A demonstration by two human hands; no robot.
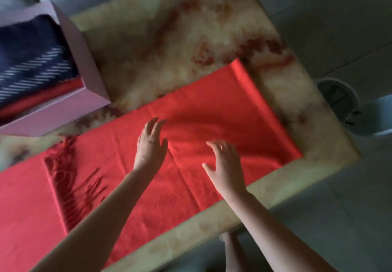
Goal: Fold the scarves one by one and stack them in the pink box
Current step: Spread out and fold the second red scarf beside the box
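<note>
A red scarf (222,106) lies spread flat across the marbled table, folded over once so its fringed end (72,178) rests on the lower layer at the left. My left hand (151,142) and my right hand (224,163) are both over the middle of the scarf with fingers straight and spread, holding nothing; whether they touch the cloth is unclear. The pink box (84,59) stands at the upper left of the table and holds a folded navy scarf with white stripes (31,59) on top of a folded red one (42,98).
The cream and rust marbled table (169,28) has its right edge close to the scarf's folded end. A round white object (337,98) sits on the grey floor to the right. My feet (231,240) show below the table's near edge.
</note>
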